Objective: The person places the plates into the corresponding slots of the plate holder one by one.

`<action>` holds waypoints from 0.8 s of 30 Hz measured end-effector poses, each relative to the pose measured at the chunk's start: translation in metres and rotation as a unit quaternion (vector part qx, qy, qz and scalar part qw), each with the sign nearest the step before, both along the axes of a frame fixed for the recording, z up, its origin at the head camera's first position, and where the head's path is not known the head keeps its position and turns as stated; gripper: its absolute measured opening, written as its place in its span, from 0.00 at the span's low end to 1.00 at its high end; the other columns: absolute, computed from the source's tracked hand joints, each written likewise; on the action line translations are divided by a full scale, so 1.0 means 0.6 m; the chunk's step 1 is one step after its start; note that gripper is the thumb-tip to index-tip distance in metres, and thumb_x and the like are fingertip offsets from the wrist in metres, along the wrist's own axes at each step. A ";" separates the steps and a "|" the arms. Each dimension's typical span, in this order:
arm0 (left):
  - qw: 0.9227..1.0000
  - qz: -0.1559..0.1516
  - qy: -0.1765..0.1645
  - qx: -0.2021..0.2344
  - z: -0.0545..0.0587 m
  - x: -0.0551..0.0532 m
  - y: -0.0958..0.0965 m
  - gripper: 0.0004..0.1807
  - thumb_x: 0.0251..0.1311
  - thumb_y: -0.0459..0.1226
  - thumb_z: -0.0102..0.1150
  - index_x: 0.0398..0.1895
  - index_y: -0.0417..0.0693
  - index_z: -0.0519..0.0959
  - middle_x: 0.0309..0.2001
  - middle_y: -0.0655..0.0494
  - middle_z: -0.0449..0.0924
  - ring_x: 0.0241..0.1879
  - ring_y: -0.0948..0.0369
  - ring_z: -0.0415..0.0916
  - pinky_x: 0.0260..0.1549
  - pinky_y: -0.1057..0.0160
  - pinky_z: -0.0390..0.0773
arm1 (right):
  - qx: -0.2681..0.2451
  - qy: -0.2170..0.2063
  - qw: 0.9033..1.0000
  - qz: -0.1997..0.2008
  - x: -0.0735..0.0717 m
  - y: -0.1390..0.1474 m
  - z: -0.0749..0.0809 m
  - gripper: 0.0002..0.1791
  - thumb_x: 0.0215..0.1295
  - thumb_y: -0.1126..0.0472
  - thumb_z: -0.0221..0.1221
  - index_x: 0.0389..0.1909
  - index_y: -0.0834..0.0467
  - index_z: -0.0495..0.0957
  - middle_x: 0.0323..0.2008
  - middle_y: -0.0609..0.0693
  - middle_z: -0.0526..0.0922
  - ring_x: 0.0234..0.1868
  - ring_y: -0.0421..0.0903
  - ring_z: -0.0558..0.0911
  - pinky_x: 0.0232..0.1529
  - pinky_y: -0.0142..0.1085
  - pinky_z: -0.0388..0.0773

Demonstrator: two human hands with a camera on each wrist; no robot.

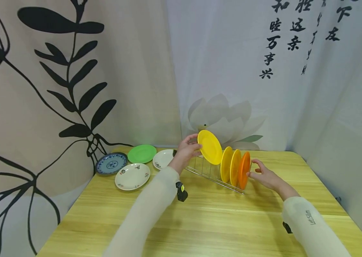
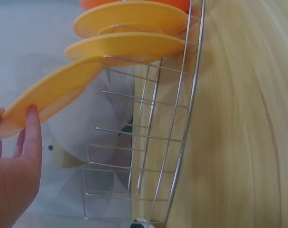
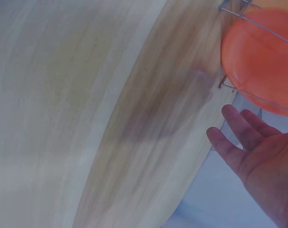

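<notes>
My left hand (image 1: 188, 150) pinches a yellow plate (image 1: 210, 147) by its edge, fingers on one face. That plate is tilted over the wire dish rack (image 1: 204, 174), its lower edge close to the standing plates. In the left wrist view, the held plate (image 2: 53, 90) slants beside two upright yellow plates (image 2: 129, 46). An orange plate (image 1: 244, 170) stands at the rack's right end. Beside it is my right hand (image 1: 265, 175), thumb right at the plate's rim. The right wrist view shows the right hand's fingers (image 3: 238, 130) spread and loosely extended near the orange plate (image 3: 260, 59).
Left of the rack lie a green plate (image 1: 142, 154), a blue patterned plate (image 1: 111, 163) and two white plates with small prints, one nearer (image 1: 132, 176) and one partly behind the left arm (image 1: 163, 159). A printed curtain (image 1: 142, 71) hangs behind the wooden table (image 1: 219, 221).
</notes>
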State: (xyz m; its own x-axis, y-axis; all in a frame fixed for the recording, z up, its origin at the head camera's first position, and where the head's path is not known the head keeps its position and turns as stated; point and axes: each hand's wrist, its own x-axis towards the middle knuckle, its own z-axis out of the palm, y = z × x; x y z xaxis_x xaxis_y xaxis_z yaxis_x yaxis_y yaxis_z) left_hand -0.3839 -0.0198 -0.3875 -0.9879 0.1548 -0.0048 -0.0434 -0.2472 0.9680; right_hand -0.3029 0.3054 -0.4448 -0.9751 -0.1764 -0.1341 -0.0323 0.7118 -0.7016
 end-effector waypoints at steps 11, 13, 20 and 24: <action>0.999 -0.009 0.004 -0.050 -0.012 -0.003 0.023 0.25 0.59 0.23 0.60 0.60 0.45 0.76 0.51 0.44 0.78 0.42 0.53 0.79 0.37 0.58 0.85 | 0.006 0.003 1.000 0.001 -0.004 0.003 -0.003 0.45 0.70 0.39 0.52 0.77 0.56 0.43 0.68 0.77 0.58 0.65 0.75 0.64 0.59 0.68 0.66; 0.998 -0.006 0.011 -0.056 -0.015 -0.004 0.027 0.25 0.59 0.23 0.60 0.60 0.45 0.76 0.50 0.45 0.78 0.42 0.54 0.79 0.37 0.58 0.85 | 0.007 0.002 1.000 0.001 -0.003 0.003 -0.004 0.46 0.70 0.39 0.52 0.77 0.56 0.43 0.68 0.77 0.58 0.65 0.75 0.64 0.59 0.68 0.66; 0.997 -0.016 0.020 -0.073 -0.026 -0.001 0.033 0.25 0.62 0.24 0.57 0.63 0.41 0.73 0.56 0.39 0.76 0.49 0.51 0.78 0.50 0.51 0.82 | 0.007 0.001 1.000 0.001 -0.002 0.002 -0.002 0.46 0.70 0.39 0.52 0.77 0.56 0.43 0.68 0.77 0.57 0.65 0.75 0.64 0.59 0.68 0.66; 0.997 -0.020 0.014 -0.070 -0.029 0.000 0.026 0.25 0.64 0.22 0.54 0.64 0.41 0.72 0.57 0.37 0.74 0.55 0.45 0.75 0.55 0.47 0.78 | 0.008 0.001 1.000 0.000 -0.001 0.000 0.001 0.46 0.70 0.39 0.52 0.77 0.56 0.43 0.68 0.77 0.58 0.64 0.75 0.64 0.59 0.68 0.66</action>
State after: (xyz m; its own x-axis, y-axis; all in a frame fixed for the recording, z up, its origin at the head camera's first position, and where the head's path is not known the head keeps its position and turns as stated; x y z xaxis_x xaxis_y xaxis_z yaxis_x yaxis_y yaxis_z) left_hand -0.3838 -0.0041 -0.4050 -0.9811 0.1934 -0.0007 -0.0221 -0.1086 0.9938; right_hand -0.3038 0.3056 -0.4440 -0.9755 -0.1744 -0.1339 -0.0344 0.7224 -0.6906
